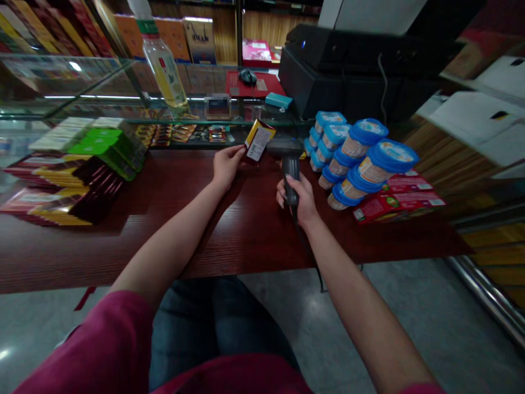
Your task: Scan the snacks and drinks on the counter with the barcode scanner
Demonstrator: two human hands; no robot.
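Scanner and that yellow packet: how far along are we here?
In hand: the left hand holds a yellow packet, label side toward the scanner gripped by the right hand. Sorted piles of flat boxes sit left; whether scanned, I cannot tell. Blue-lidded tubs and red packs wait right.

on the bench [172, 219], stacked flat boxes [69, 180] lay at the far left and lidded tubs [365, 164] stood in rows at the right, with flat packets [400, 202] just right of them. between the two groups the left hand [226, 164] held a small packet [258, 141] just left of the scanner [289, 164] in the right hand [297, 200]. behind the bench stood a bottle [164, 65] on a glass case [102, 104].
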